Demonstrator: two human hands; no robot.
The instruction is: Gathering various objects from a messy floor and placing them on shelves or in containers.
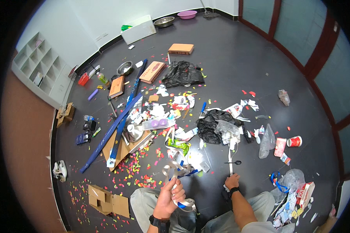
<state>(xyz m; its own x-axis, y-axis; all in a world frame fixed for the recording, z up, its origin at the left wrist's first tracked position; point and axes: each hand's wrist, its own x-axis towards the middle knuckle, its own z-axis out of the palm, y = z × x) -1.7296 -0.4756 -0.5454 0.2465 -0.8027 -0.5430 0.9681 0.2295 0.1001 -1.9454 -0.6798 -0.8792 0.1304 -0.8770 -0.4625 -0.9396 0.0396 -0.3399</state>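
Note:
My left hand [172,196] is closed around a bundle of looped white and blue ribbon [170,170], raised in front of my knees. More blue ribbon trails beyond it near a patch of glare on the floor. Farther right, my right hand [232,181] is low over the dark floor at the near end of a white strap [230,157], its fingers closed on it. A black plastic spoon [232,162] lies across that strap. The strap runs up to a crumpled black plastic bag [211,126] with clear film and white scraps on it.
Flat blue sleeves [105,142] and a metal pot lid [133,134] lie on cardboard at left, near scattered confetti. An opened cardboard box [105,201] is near left. Books [152,72] and another black bag [183,74] lie farther off. Cups [294,141] and plastic rubbish [293,179] are right.

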